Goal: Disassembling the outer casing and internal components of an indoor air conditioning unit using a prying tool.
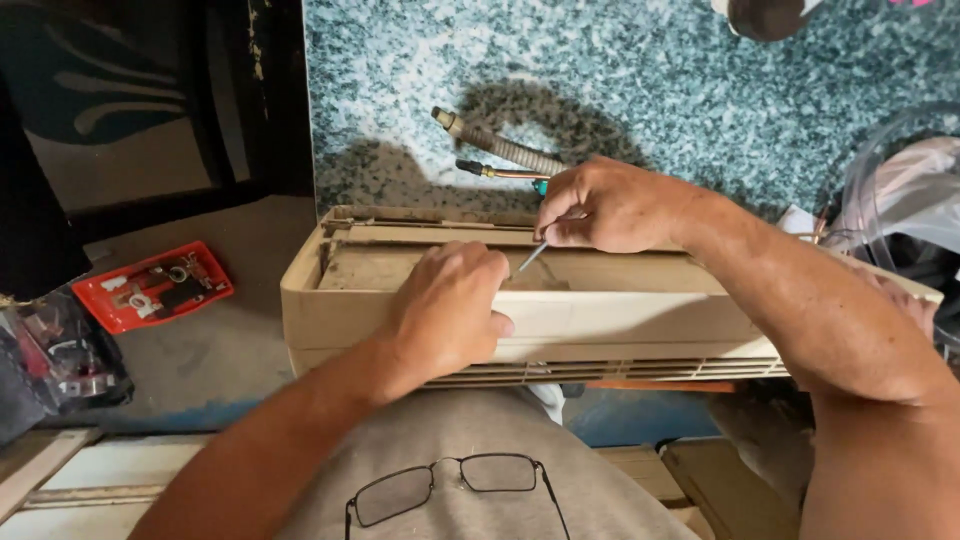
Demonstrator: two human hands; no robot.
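A long beige air-conditioner indoor unit (620,315) lies across my lap, its louvred side toward me. My left hand (450,305) presses down on the top front edge of its casing, fingers curled over the edge. My right hand (605,205) grips a thin screwdriver (532,256) with a teal handle, and the metal tip points down into the top of the unit just beside my left fingers. Two insulated copper pipes (500,152) stick out behind the unit.
The speckled blue-white floor (700,90) stretches behind the unit. A red tool case (152,286) lies at the left, next to a dark bag (55,350). Clear plastic wrap (900,190) sits at the right. Glasses (455,485) hang from my shirt collar.
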